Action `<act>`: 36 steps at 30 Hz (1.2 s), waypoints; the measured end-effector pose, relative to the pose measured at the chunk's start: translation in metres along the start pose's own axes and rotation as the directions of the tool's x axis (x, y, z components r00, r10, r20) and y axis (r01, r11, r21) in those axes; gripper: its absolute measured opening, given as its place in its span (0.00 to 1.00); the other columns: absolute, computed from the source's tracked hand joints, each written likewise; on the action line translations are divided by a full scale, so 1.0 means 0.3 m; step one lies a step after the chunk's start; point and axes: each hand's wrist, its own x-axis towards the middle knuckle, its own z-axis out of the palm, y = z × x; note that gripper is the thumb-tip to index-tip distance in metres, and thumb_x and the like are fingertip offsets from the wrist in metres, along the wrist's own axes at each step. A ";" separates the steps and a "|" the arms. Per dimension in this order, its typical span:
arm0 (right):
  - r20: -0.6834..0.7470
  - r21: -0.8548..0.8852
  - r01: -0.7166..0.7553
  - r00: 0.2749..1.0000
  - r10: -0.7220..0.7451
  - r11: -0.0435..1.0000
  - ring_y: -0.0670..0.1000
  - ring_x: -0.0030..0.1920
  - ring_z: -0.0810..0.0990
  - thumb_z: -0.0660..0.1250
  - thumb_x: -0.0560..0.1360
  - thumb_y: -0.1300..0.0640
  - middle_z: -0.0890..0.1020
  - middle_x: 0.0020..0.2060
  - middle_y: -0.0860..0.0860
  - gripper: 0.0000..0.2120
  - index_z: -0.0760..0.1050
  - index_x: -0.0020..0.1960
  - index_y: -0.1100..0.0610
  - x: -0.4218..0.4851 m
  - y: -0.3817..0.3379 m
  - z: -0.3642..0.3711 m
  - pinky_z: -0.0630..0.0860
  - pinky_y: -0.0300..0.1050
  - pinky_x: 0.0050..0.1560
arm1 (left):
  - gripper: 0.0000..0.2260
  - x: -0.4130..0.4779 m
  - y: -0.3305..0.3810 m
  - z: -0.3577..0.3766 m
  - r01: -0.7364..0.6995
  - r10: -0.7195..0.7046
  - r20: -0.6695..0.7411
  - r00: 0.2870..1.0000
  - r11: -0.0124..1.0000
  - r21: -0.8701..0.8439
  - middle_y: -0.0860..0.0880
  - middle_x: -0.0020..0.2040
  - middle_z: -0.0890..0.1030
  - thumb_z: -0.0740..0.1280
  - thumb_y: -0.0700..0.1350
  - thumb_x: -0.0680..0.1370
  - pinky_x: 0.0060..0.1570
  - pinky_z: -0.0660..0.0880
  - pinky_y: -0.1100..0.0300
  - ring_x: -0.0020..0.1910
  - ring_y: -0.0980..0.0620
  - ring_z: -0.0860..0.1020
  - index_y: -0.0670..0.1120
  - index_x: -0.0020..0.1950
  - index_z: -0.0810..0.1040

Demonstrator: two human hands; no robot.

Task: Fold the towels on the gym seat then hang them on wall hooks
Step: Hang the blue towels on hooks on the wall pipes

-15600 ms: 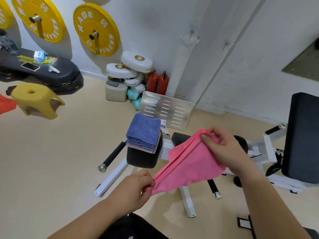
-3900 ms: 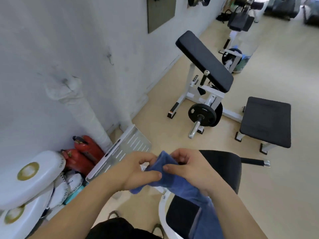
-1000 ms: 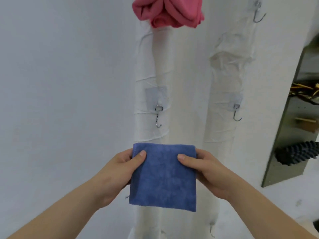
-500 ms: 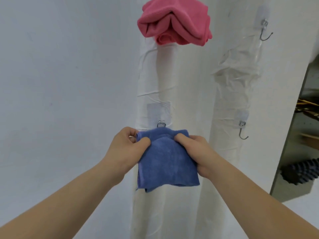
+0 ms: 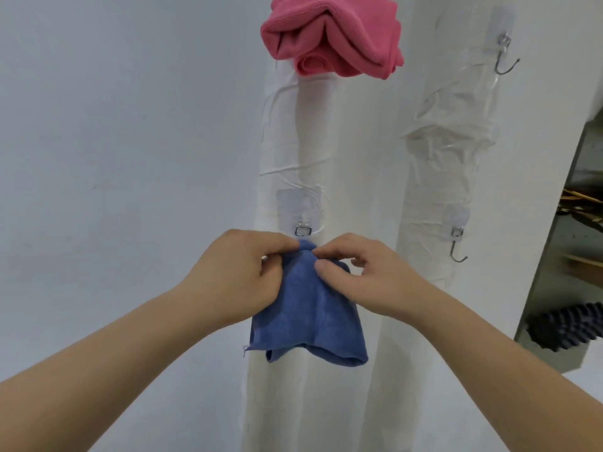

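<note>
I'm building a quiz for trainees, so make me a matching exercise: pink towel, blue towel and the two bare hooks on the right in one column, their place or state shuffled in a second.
1. pink towel
2. blue towel
3. upper hook
4. lower hook

A. pinched at its top by left hand and right hand
B. bare, near the top right
C. hangs bunched, high on the left pipe
D. bare, on the right pipe, level with the hands

Pairs: 1-C, 2-A, 3-B, 4-D.
</note>
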 end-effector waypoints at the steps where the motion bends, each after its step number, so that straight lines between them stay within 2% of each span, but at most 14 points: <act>1: 0.045 -0.019 0.000 0.999 0.001 1.000 0.37 0.58 0.80 0.72 0.77 0.49 0.83 0.56 0.38 0.15 0.79 0.63 0.41 -0.004 0.001 -0.007 0.73 0.29 0.55 | 0.17 -0.008 0.000 0.001 0.000 0.001 0.019 1.000 0.999 -0.039 0.64 0.52 0.86 0.64 0.47 0.79 0.51 0.79 0.62 0.48 0.60 0.83 0.65 0.63 0.78; 3: 0.083 -0.046 0.000 0.997 0.004 0.999 0.38 0.56 0.81 0.74 0.76 0.48 0.82 0.56 0.38 0.26 0.71 0.71 0.40 -0.004 0.002 0.000 0.75 0.32 0.55 | 0.15 -0.022 -0.003 0.017 -0.050 0.052 0.048 0.997 0.998 -0.040 0.62 0.53 0.85 0.66 0.55 0.78 0.51 0.80 0.60 0.49 0.60 0.82 0.63 0.66 0.76; 5: 0.046 -0.020 -0.029 0.998 0.030 0.999 0.41 0.52 0.83 0.75 0.74 0.50 0.82 0.53 0.40 0.29 0.68 0.72 0.39 0.000 -0.001 0.020 0.79 0.36 0.53 | 0.18 -0.024 -0.017 0.046 -0.071 0.071 0.056 0.996 0.997 -0.008 0.59 0.52 0.81 0.65 0.62 0.76 0.51 0.81 0.56 0.49 0.58 0.80 0.59 0.64 0.78; 8: -0.048 0.012 -0.006 0.999 0.007 1.000 0.43 0.49 0.84 0.76 0.72 0.54 0.84 0.49 0.42 0.20 0.76 0.61 0.40 -0.001 0.003 0.051 0.82 0.42 0.53 | 0.18 -0.027 -0.037 0.084 -0.062 0.062 0.026 0.998 0.998 -0.018 0.58 0.50 0.76 0.68 0.59 0.76 0.51 0.80 0.56 0.48 0.58 0.78 0.57 0.64 0.79; 10: -0.091 0.081 0.001 0.996 0.006 0.997 0.43 0.49 0.84 0.76 0.72 0.56 0.85 0.49 0.40 0.17 0.79 0.57 0.41 -0.016 0.008 0.074 0.83 0.44 0.53 | 0.18 -0.030 -0.048 0.096 -0.082 0.082 0.000 0.997 0.996 -0.021 0.57 0.50 0.75 0.69 0.56 0.76 0.52 0.79 0.56 0.48 0.58 0.78 0.58 0.66 0.79; 13: -0.068 0.132 -0.014 0.997 0.023 0.991 0.43 0.52 0.84 0.75 0.74 0.57 0.86 0.51 0.39 0.17 0.80 0.60 0.41 -0.028 0.013 0.082 0.83 0.45 0.55 | 0.17 -0.034 -0.062 0.096 -0.068 0.069 0.019 0.997 0.996 -0.050 0.58 0.52 0.75 0.69 0.54 0.78 0.53 0.79 0.56 0.50 0.58 0.77 0.58 0.68 0.78; 17: 0.005 0.208 -0.099 0.995 0.100 0.973 0.43 0.54 0.84 0.71 0.79 0.55 0.86 0.53 0.43 0.15 0.80 0.64 0.45 -0.032 0.005 0.039 0.81 0.43 0.61 | 0.16 -0.045 -0.056 0.099 -0.077 0.077 0.053 0.996 0.997 0.004 0.57 0.55 0.73 0.64 0.52 0.81 0.55 0.76 0.58 0.51 0.57 0.74 0.56 0.70 0.74; 19: 0.040 0.167 -0.076 0.997 0.070 0.983 0.43 0.54 0.84 0.69 0.80 0.56 0.86 0.52 0.42 0.13 0.81 0.63 0.44 -0.030 -0.004 0.037 0.81 0.39 0.58 | 0.17 -0.046 -0.056 0.100 -0.066 0.067 0.056 0.996 0.998 -0.023 0.57 0.56 0.73 0.63 0.51 0.81 0.55 0.76 0.59 0.52 0.57 0.75 0.56 0.71 0.74; 29: -0.025 0.048 -0.030 0.999 0.031 0.998 0.42 0.52 0.83 0.70 0.78 0.59 0.86 0.49 0.42 0.12 0.80 0.58 0.47 -0.001 0.023 0.087 0.80 0.37 0.54 | 0.18 -0.062 -0.101 0.175 -0.028 0.015 -0.078 0.997 0.984 -0.178 0.60 0.54 0.72 0.69 0.51 0.78 0.54 0.75 0.63 0.54 0.59 0.75 0.58 0.68 0.76; 32: -0.040 0.032 -0.035 0.999 0.037 0.999 0.43 0.52 0.83 0.69 0.78 0.59 0.86 0.50 0.43 0.11 0.80 0.58 0.47 -0.002 0.023 0.096 0.80 0.39 0.55 | 0.18 -0.068 -0.096 0.177 -0.012 -0.004 -0.092 0.996 0.985 -0.170 0.61 0.54 0.72 0.69 0.52 0.78 0.53 0.74 0.65 0.53 0.60 0.75 0.60 0.68 0.76; 36: -0.030 0.005 -0.054 0.998 0.054 0.999 0.43 0.55 0.82 0.68 0.79 0.56 0.84 0.53 0.42 0.13 0.78 0.63 0.47 -0.016 0.007 0.096 0.79 0.42 0.59 | 0.19 -0.076 -0.071 0.155 0.011 -0.020 -0.068 0.997 0.991 -0.132 0.63 0.56 0.72 0.68 0.54 0.78 0.54 0.77 0.60 0.55 0.60 0.75 0.61 0.69 0.75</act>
